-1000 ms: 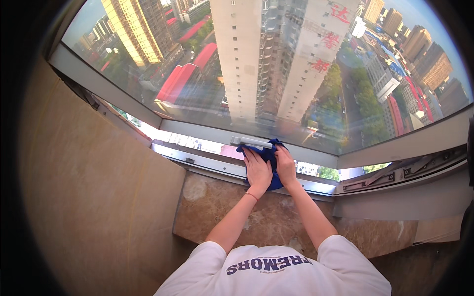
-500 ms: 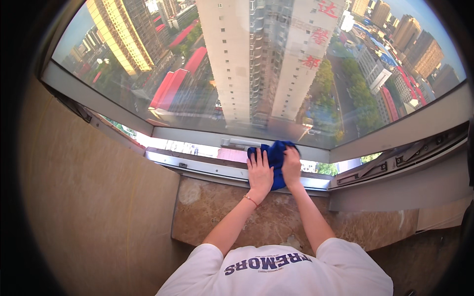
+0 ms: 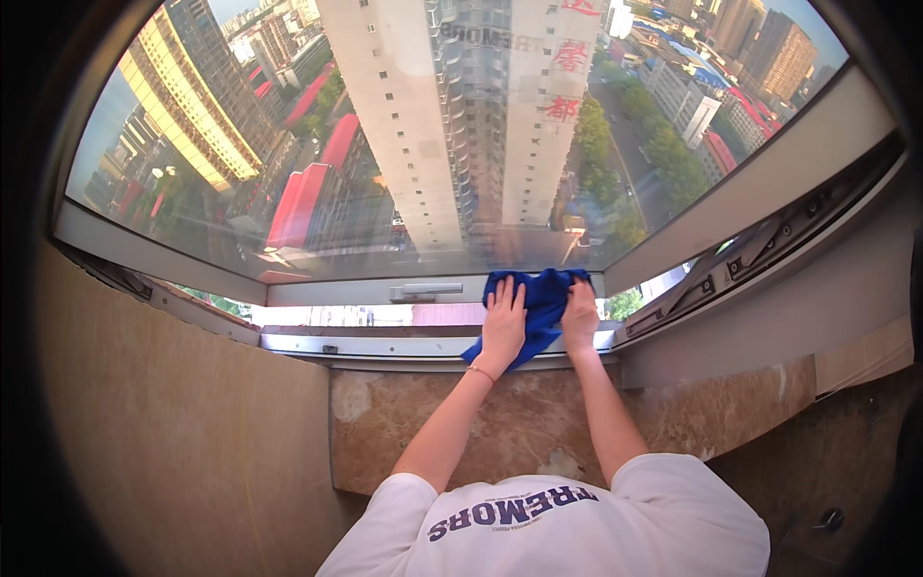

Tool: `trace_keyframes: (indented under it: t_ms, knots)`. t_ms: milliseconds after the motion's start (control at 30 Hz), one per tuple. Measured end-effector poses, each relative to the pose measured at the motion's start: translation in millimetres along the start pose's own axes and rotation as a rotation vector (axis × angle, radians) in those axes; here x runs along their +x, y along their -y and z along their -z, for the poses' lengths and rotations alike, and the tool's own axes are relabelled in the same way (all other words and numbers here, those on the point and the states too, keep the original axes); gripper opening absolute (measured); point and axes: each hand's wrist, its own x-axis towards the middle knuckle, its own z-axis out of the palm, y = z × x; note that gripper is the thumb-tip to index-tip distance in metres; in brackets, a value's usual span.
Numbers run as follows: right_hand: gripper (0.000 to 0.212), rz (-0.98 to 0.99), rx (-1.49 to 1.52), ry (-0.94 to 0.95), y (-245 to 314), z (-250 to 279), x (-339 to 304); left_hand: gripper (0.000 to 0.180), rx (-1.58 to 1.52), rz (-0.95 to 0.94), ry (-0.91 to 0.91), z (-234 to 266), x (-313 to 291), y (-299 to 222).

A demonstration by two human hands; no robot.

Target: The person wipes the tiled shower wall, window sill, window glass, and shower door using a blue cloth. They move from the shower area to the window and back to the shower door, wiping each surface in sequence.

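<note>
Two hands (image 3: 538,322) cover much of the blue cloth (image 3: 540,293).

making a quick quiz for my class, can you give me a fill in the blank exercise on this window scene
1. Both hands press a cloth whose colour is ____.
2. The left hand and the right hand lie ____ on the cloth, not closed around it.
3. The cloth rests on the lower frame of a ____.
4. Below the frame lies a brown ledge made of ____.

Missing words: blue; flat; window; stone
</note>
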Motion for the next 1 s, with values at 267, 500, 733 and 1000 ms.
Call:
trace_keyframes:
  t_ms: [267,500,733,1000]
  knots:
    - [0.014,-0.212,0.205,-0.014,-12,31,18,0.043,-0.085,0.096,-0.082,-3,16,-11]
    - [0.014,-0.230,0.629,-0.158,66,110,44,0.032,0.094,0.110,-0.136,73,23,-29]
    - [0.020,0.167,0.588,-0.601,161,203,137,0.018,-0.129,-0.085,-0.956,240,90,-104]
    - [0.039,0.596,0.219,-0.783,215,208,219,0.044,0.015,-0.325,-0.968,270,158,-147]
